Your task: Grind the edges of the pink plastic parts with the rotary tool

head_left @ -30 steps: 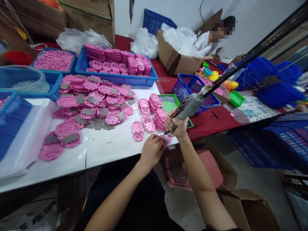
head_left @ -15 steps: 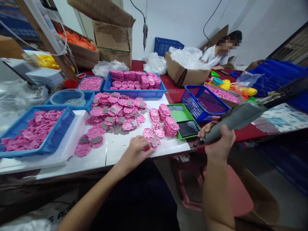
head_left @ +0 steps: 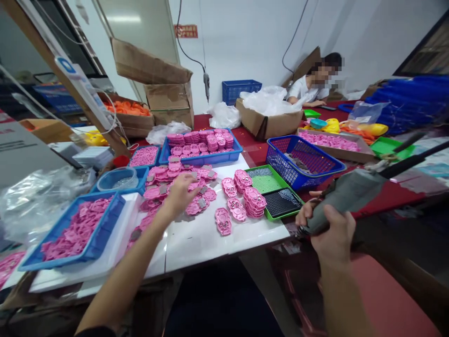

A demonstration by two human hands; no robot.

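Note:
My right hand (head_left: 331,229) is wrapped around a grey electric screwdriver (head_left: 351,199), its tip pointing left over the table's front edge. My left hand (head_left: 180,194) reaches over a loose pile of pink plastic parts (head_left: 159,175), many with grey plates on them. Its fingers look apart, and I see nothing held in them. Between the hands, a pink part (head_left: 223,221) lies by itself, close to short stacks of similar pink parts (head_left: 254,202). Right of these is a green tray (head_left: 273,180) of small screws with a black perforated plate (head_left: 280,203).
Blue trays of pink pieces (head_left: 117,213) stand at left and at the back (head_left: 224,157). A blue basket (head_left: 305,173) is behind the green tray. Beyond sit a carton with plastic bags (head_left: 259,124) and a person (head_left: 308,91). Another screwdriver (head_left: 206,86) hangs on a cord.
My left hand has let go of the pink part by the front edge and moved left and away to the pile. My right hand still holds the screwdriver. The view has shifted.

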